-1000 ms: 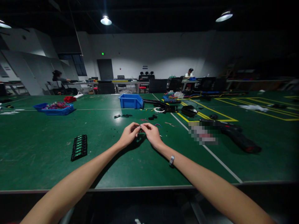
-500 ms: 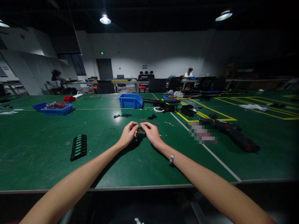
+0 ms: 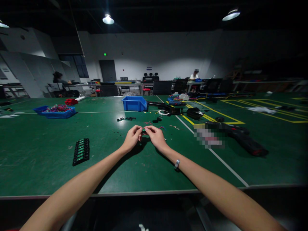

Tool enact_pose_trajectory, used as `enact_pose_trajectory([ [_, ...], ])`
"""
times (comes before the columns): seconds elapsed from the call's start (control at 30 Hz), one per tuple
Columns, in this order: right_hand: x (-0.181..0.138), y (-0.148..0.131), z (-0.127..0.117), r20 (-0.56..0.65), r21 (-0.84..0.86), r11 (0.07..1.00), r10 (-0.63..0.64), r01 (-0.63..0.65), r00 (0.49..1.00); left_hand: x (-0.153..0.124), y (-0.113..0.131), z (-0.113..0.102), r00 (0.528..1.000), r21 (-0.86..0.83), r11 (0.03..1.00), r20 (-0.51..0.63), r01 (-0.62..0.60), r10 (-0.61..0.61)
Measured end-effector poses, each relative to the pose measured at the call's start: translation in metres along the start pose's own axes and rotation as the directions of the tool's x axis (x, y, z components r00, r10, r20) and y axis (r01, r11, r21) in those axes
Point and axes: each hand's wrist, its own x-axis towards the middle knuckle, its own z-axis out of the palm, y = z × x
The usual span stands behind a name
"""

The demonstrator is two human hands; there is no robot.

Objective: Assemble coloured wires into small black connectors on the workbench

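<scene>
My left hand (image 3: 132, 137) and my right hand (image 3: 156, 137) meet over the green table (image 3: 134, 173), fingertips pinched close together. Between them they grip a small green circuit board (image 3: 144, 130), mostly hidden by the fingers. Left of my hands lies a black tray (image 3: 81, 151) with a row of small green boards in it. Short red and blue wires (image 3: 162, 128) rest just beyond my right hand, with small black parts (image 3: 157, 119) behind them.
A blue bin (image 3: 134, 103) stands beyond my hands. Farther left, a blue tray (image 3: 60, 112) holds tangled wires, beside a red object (image 3: 71, 101). To the right lies a black tool with a long handle (image 3: 240, 136). Two people sit in the background.
</scene>
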Motion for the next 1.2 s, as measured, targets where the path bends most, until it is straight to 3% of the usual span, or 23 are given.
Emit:
enact_pose_trajectory([
  [0.73, 0.0008, 0.0044, -0.0017, 0.043, -0.102, 0.992, -0.069, 0.073, 0.997, -0.002, 0.0009, 0.0012, 0.999, 0.041, 0.998, -0.015, -0.041, 0.041],
  [1.2, -0.0004, 0.0009, -0.0002, 0.045, -0.079, 0.994, -0.07, 0.074, 0.997, -0.0044, 0.0023, 0.0011, 0.996, 0.096, 0.992, -0.023, -0.081, 0.084],
])
